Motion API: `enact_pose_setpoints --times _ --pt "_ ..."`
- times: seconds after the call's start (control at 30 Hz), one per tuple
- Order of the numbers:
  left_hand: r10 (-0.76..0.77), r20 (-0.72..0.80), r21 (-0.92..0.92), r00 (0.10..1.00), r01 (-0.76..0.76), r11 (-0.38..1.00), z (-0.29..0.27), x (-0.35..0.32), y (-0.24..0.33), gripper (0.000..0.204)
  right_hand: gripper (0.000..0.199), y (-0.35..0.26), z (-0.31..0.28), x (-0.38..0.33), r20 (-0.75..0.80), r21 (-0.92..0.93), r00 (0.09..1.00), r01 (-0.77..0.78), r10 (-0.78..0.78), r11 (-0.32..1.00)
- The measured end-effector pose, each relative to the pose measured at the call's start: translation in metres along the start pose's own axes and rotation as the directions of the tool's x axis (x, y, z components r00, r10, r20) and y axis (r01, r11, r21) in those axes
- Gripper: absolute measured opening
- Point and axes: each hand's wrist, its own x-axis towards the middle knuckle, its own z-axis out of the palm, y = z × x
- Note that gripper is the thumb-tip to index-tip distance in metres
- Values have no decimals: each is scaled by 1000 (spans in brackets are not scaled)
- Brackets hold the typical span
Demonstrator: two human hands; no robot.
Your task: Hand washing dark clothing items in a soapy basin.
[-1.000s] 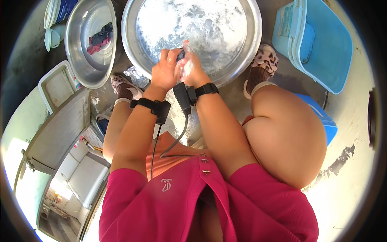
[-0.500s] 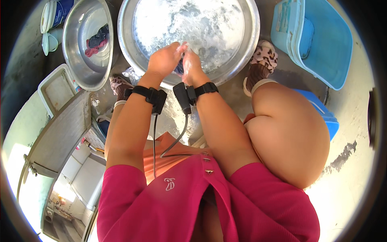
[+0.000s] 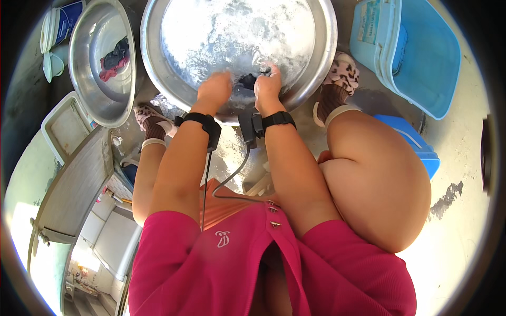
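The dark cloth (image 3: 246,81) is probably soft and floppy, heavy with water and slippery from suds, but not easy to break. A bunched-up edge looks like a good place to hold. It looks nearly black, wet and crumpled. It lies in soapy water (image 3: 232,34) near the close side of the big metal tub (image 3: 326,45), between both hands. The right hand (image 3: 268,87) seems to pinch a bit of it; the left hand's (image 3: 215,90) fingers are blurry, so I can't tell its grip.

A dark, wet cloth (image 3: 246,81) lies bunched in foamy water (image 3: 232,37) inside a round metal basin (image 3: 153,47).
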Motion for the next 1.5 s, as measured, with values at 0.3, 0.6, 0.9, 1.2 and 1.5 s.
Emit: enact_pose_setpoints --times 0.3,0.6,0.9,1.2,1.5 --pt "-255 -315 -686 914 -33 727 -21 -27 0 30 22 -56 20 -63 663 397 744 -442 82 804" --pt "-91 -582 -395 808 -184 900 -27 -57 31 40 44 -54 26 -63 672 244 690 -551 271 798" --pt "-147 -418 -376 896 -23 926 -45 -48 40 37 24 -59 28 -69 605 428 759 -566 242 704" --pt "-265 -268 -415 926 137 899 -66 -23 17 41 17 -44 17 -46 410 399 909 -250 72 882" --pt "-85 6 -111 996 85 990 0 -15 -5 48 36 -7 9 -6 36 -12 999 37 -36 999"
